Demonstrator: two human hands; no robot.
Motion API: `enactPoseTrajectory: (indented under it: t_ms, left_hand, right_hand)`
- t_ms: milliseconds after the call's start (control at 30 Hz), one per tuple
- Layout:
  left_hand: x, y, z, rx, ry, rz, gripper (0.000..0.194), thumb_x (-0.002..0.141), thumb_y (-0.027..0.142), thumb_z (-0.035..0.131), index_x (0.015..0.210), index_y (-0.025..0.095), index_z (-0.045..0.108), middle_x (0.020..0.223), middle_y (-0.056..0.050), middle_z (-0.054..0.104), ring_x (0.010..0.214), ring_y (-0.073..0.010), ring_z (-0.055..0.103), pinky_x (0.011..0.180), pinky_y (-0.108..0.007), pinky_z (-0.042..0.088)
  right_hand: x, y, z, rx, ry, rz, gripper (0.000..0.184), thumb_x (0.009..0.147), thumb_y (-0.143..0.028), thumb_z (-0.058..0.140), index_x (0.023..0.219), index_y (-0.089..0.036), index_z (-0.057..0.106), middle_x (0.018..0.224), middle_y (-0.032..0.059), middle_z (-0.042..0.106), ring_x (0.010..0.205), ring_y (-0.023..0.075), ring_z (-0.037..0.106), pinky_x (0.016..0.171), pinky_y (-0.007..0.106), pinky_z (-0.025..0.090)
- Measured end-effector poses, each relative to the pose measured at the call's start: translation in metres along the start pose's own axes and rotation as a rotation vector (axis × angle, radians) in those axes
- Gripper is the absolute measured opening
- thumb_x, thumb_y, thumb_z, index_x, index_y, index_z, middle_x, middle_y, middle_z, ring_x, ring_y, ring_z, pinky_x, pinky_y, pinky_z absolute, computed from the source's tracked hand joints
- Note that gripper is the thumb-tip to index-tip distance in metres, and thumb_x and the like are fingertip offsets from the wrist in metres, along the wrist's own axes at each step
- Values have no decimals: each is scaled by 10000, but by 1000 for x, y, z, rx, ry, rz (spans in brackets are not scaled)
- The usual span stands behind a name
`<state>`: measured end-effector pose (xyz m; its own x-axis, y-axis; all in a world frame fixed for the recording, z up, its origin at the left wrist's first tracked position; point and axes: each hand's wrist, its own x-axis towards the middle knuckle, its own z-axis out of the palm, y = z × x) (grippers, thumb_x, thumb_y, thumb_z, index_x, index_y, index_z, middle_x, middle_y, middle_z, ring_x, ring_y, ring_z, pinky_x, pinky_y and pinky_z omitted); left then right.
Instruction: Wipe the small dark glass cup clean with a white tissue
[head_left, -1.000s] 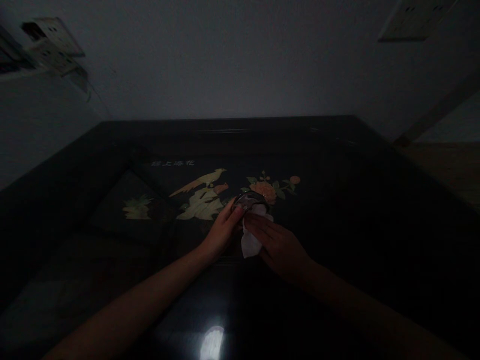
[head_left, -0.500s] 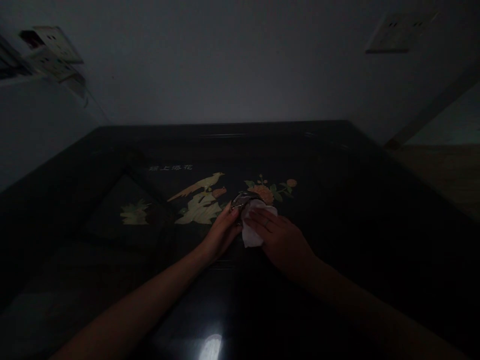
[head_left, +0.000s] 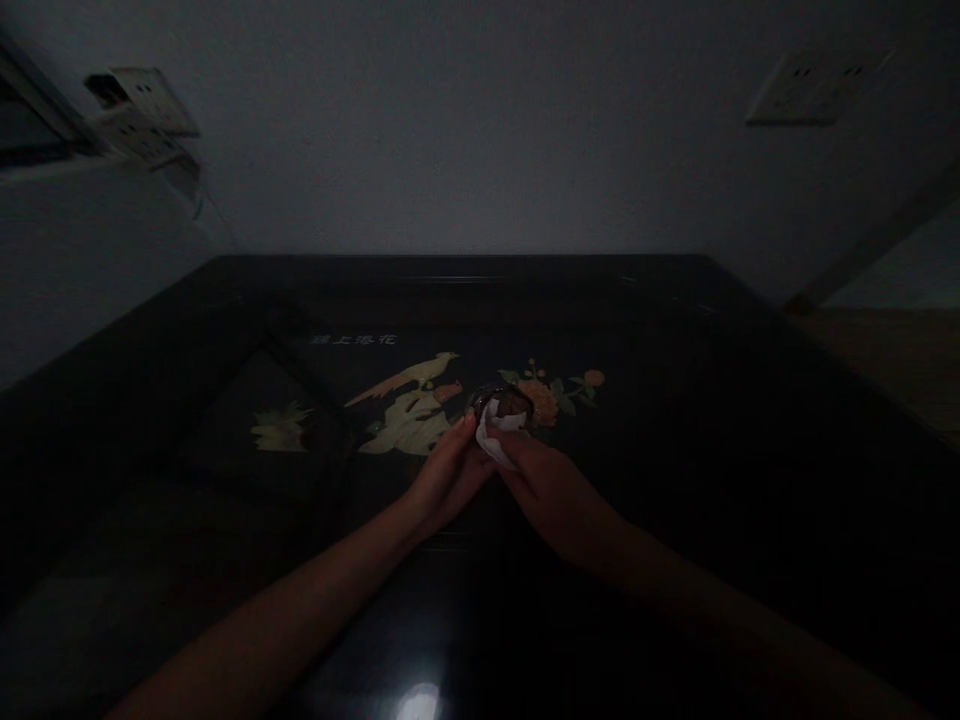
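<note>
Your left hand (head_left: 448,468) clasps the left side of a dark, glassy round vessel (head_left: 514,403), seemingly steadying it against your right hand (head_left: 553,488), closed on a white cloth (head_left: 490,438) at its near rim. Both are mid-worktop (head_left: 675,440), beside the inlaid flower (head_left: 544,402).

This looks like a home: below the fingers (head_left: 459,434) spreads a black tabletop (head_left: 660,460) with a bird-and-flower picture (head_left: 409,420). Wall sockets (head_left: 817,90) sit beyond them.

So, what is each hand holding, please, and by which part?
Left hand: shiny round object, by its left side. Right hand: white cloth, by its right side.
</note>
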<state>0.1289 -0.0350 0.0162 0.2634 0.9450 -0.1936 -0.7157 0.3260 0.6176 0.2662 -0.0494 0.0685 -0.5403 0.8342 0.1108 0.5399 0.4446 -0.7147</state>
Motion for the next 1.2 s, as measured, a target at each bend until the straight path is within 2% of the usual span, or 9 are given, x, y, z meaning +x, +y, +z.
enactPoseTrajectory:
  t_ms: [233,400,500,600,733,833,967,1067,1200]
  left_hand:
    - [-3,1,8,-11,-28,-75,303,859,383,582,989,127,679,1012,-98,700,1054,-239,610,959,-351,433]
    - [1,-6,-1,-19,-70,-66,336,853,405,587,1056,151,671,1061,-103,683,1002,-227,625,863,-332,480]
    - [1,-8,-3,-17,-69,-89,345,858,407,581,1065,147,671,1069,-112,679,954,-213,637,775,-292,495]
    - [0,-7,3,-11,-43,-106,330,863,388,577,1048,133,676,1043,-115,687,929,-210,644,767,-290,495]
    - [-3,-1,12,-17,7,-143,347,903,383,510,1070,122,666,1001,-109,703,986,-223,636,884,-332,470]
    - [-6,3,16,-17,36,-173,405,940,396,425,1114,105,647,1002,-112,706,1045,-227,619,960,-342,431]
    - [-7,4,19,-24,73,-177,428,957,379,381,1176,92,611,1058,-124,694,1067,-228,615,1012,-349,393]
    - [-6,3,18,-26,87,-168,408,951,363,409,1214,107,587,1090,-119,686,1076,-227,613,1027,-352,381]
    - [-5,1,14,-22,49,-144,399,933,371,455,1207,116,593,1118,-117,677,1108,-232,594,1036,-357,372]
  right_hand:
    - [-4,7,-18,-273,-149,-62,451,846,-118,515,1297,-143,521,1278,141,607,1141,251,589,930,405,485]
    - [-5,6,-27,-693,-131,-183,297,875,-92,496,1119,-152,655,1179,116,674,1159,248,572,939,402,464]
    - [-5,3,-27,-807,-132,-193,259,877,-90,503,1067,-127,676,1147,133,686,1131,259,584,905,397,475]
    - [-5,2,-26,-761,-170,-152,245,875,-91,507,1050,-116,675,1109,139,694,1075,266,608,836,383,503]
    - [-4,0,-22,-541,-208,-67,266,870,-85,496,1085,-113,650,1059,135,699,1001,254,631,832,381,510]
    - [-4,-2,-16,-299,-160,-18,371,852,-96,517,1220,-90,565,1175,158,653,1071,252,605,908,394,481]
    - [-5,-1,-6,-32,-88,17,390,846,-95,522,1236,-80,532,1222,168,625,1112,243,591,929,390,476]
    - [-6,0,-1,-40,-64,21,423,837,-77,524,1259,-66,510,1260,180,601,1154,256,569,971,402,453]
    - [-5,1,-2,-206,-98,26,426,846,-79,512,1271,-72,517,1250,180,611,1136,271,585,954,407,469]
